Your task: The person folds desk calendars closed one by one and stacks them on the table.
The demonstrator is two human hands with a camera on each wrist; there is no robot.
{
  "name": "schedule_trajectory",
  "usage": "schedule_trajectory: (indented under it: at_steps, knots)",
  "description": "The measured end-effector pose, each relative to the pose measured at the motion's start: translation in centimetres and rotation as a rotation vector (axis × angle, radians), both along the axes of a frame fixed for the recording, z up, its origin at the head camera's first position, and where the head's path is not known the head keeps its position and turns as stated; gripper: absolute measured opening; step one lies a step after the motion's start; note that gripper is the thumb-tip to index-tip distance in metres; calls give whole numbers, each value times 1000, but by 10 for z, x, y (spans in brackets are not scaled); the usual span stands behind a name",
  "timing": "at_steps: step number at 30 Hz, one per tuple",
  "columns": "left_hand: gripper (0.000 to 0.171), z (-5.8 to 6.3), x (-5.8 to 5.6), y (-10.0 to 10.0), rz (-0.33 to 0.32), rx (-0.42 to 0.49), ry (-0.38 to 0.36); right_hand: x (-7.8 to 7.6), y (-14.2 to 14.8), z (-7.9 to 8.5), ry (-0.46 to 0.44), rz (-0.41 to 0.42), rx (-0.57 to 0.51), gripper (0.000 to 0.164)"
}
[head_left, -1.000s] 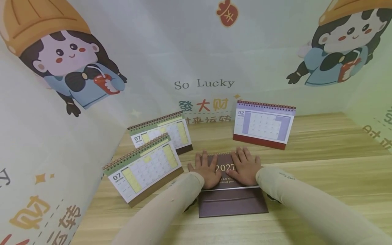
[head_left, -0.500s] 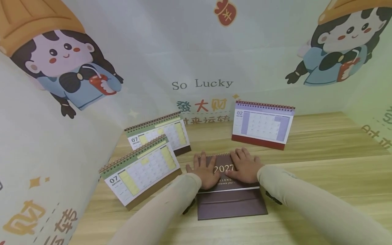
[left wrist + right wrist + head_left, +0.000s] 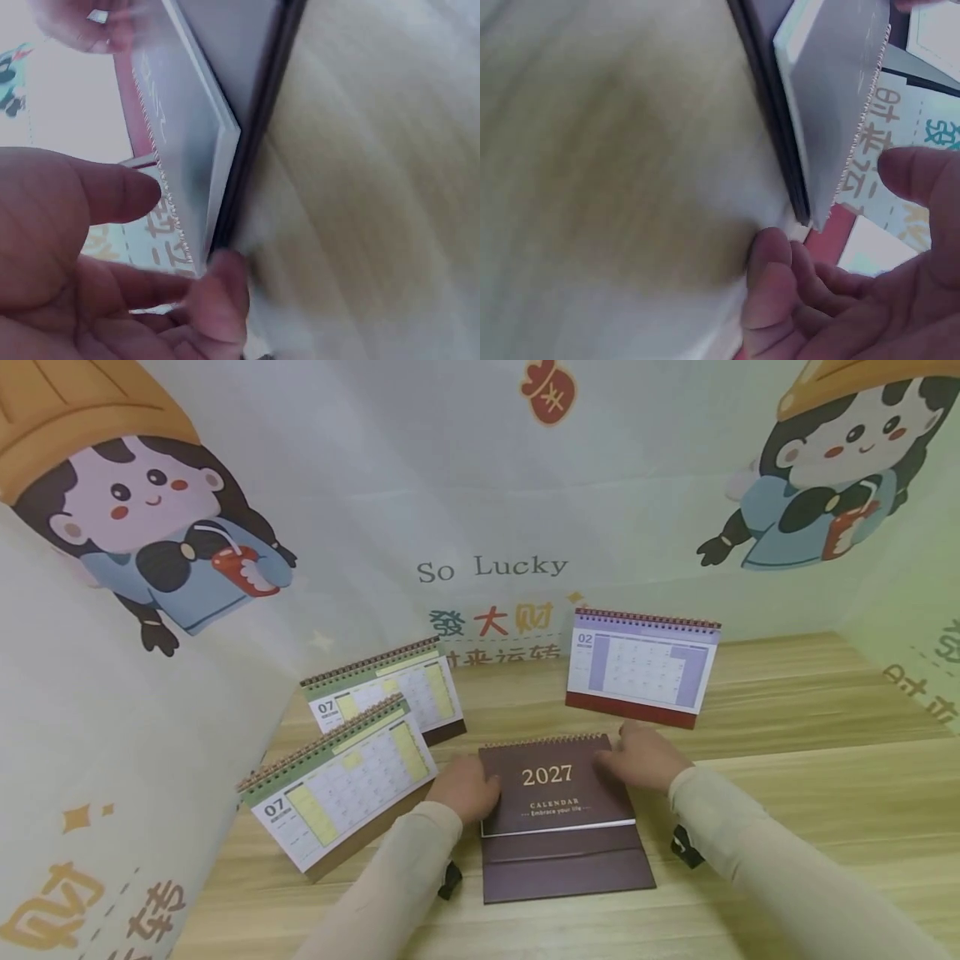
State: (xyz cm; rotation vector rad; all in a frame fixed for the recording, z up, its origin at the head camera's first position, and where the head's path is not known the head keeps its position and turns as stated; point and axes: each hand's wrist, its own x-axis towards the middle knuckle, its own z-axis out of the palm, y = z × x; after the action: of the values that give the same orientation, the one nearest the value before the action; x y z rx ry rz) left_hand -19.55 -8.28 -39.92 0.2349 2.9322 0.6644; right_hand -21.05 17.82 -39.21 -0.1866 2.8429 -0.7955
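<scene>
A dark brown 2027 desk calendar (image 3: pixel 555 785) lies flat on the table, its spiral binding at the far edge and a bare base flap (image 3: pixel 567 870) toward me. At its left edge is my left hand (image 3: pixel 467 789), thumb apart from the cover and bent fingers by the side in the left wrist view. My right hand (image 3: pixel 648 758) is at the upper right corner. In the right wrist view its thumb (image 3: pixel 911 172) stands off the cover, and its fingertips (image 3: pixel 771 247) are low beside the corner. Whether fingers reach beneath the calendar is hidden.
Two green-topped calendars (image 3: pixel 341 785) (image 3: pixel 390 689) stand open at the left, one partly behind the other. A purple calendar with a red base (image 3: pixel 641 667) stands at the back right. Printed cloth walls (image 3: pixel 360 527) surround the wooden table (image 3: pixel 787 727).
Both hands have lifted off the cover, where they lay flat, and moved outward to the brown calendar's sides. The cover's print is now uncovered. The calendars stay in place.
</scene>
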Motion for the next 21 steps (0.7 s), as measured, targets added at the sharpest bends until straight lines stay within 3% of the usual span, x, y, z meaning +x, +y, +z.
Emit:
schedule_trajectory:
  at_steps: [4,14,21]
  knots:
    - [28,0,-1,-6,13,35,-32,4,-1,-1,-41,18,-2,36]
    - [20,-1,-3,-11,43,187,-120,6,-3,-6,-75,-27,-123,35]
    - [43,6,-1,-12,76,292,-144,7,-4,-4,-84,-63,-238,36]
